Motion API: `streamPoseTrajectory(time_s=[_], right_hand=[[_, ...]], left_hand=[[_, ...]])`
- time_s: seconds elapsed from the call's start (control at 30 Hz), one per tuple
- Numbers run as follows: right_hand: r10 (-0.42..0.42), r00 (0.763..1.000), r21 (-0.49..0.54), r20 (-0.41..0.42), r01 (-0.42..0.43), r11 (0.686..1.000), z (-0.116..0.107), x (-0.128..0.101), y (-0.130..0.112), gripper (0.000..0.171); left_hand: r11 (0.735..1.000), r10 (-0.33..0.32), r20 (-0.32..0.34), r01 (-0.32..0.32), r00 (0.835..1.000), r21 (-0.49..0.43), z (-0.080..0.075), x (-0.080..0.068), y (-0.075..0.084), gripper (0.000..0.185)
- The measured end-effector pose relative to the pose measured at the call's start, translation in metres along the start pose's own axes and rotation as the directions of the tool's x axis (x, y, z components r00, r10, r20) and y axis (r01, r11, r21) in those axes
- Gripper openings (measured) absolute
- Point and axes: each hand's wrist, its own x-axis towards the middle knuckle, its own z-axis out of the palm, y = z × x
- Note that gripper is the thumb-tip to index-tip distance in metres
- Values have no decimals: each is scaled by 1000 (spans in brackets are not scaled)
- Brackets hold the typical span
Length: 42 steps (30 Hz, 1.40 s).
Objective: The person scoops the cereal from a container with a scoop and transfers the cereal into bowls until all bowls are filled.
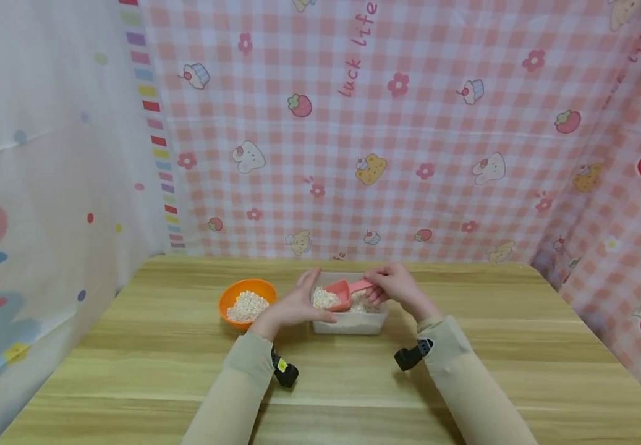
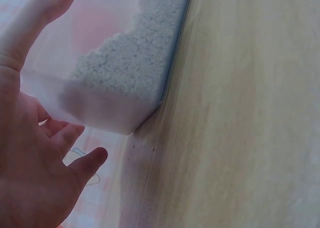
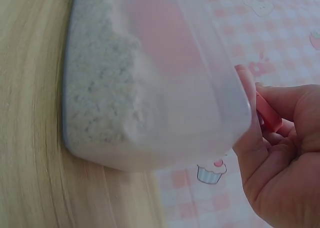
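Pink scoop (image 1: pixel 341 293), loaded with white grains, sits over the translucent container (image 1: pixel 348 322) on the wooden table (image 1: pixel 465 371), its handle pinched by the right hand (image 1: pixel 395 287), while the left hand (image 1: pixel 298 303), fingers relaxed and spread, steadies the container's left wall.

My right hand (image 1: pixel 395 287) pinches the handle of a pink plastic scoop (image 1: pixel 343 293), held over the far part of a clear plastic container (image 1: pixel 349 322) that stands on the wooden table, towards its far edge. The scoop tilts with its bowl to the left, heaped with pale puffed grains. The container is rectangular with frosted walls, and a bed of the same grains lies banked against one side. My left hand (image 1: pixel 296 305) rests against the container's left wall, fingers straight, thumb along its near side.
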Motion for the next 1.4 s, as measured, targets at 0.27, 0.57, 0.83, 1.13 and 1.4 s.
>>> streamPoseTrajectory(time_s=[0.27,0.57,0.83,1.13,1.4], right_hand=[[40,998,101,-57,-34,994,-15,-6,6,33],[59,995,204,-80,-42,978,-26,-12,15,36],[39,997,260,-72,-19,965,-36,-13,13,39],[54,997,295,-60,-34,955,-39,-11,13,36],[62,996,299,-72,-38,954,-43,-13,14,35]], left_hand=[[1000,10,9,-10,1000,-5,1,-1,1,120],[1000,1,21,-1,1000,0,5,-1,0,121],[1000,8,9,-8,1000,-25,1,0,0,121],[1000,6,2,-6,1000,-17,-1,1,-1,122],[1000,8,-13,-8,1000,-13,1,0,0,119]])
